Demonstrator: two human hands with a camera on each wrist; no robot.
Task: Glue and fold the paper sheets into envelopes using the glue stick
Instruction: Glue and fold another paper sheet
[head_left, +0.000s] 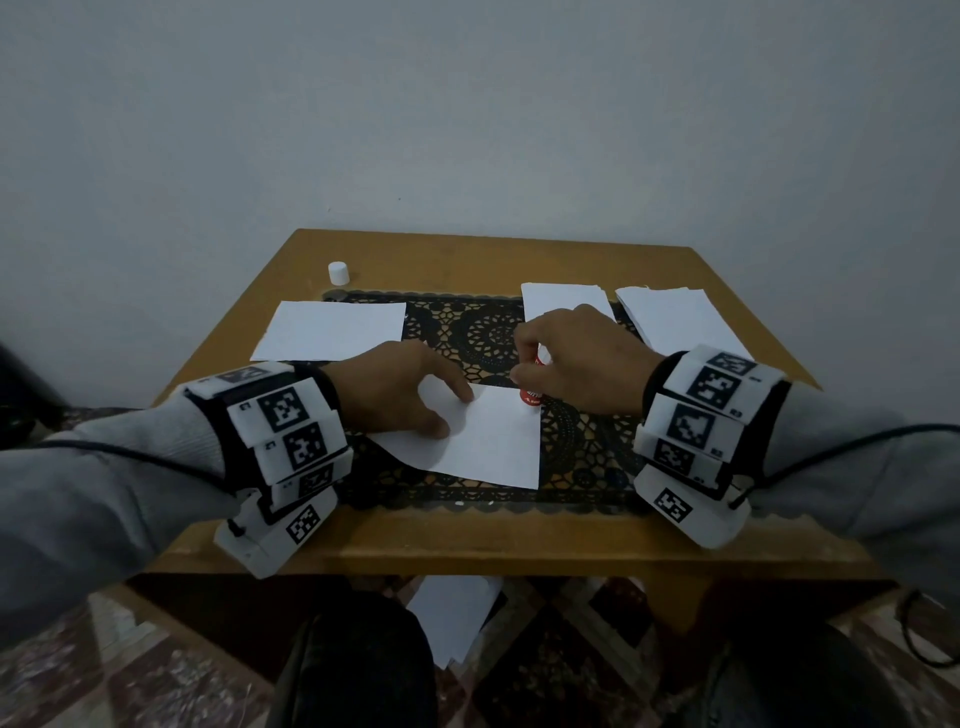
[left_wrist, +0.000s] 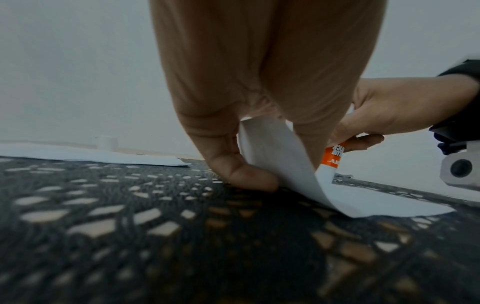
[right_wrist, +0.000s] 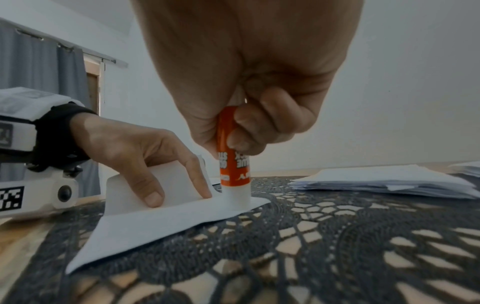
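Glue stick (right_wrist: 235, 164) gripped in right hand (head_left: 582, 358) on sheet (head_left: 493, 441) corner, left hand (head_left: 395, 389) pinching raised flap; hard drag may tear or shift paper.

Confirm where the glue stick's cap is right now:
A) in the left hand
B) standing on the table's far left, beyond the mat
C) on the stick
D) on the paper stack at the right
B. The white cap stands alone on the bare wood table at the far left, while the right hand presses the uncapped glue stick tip-down onto the paper sheet.
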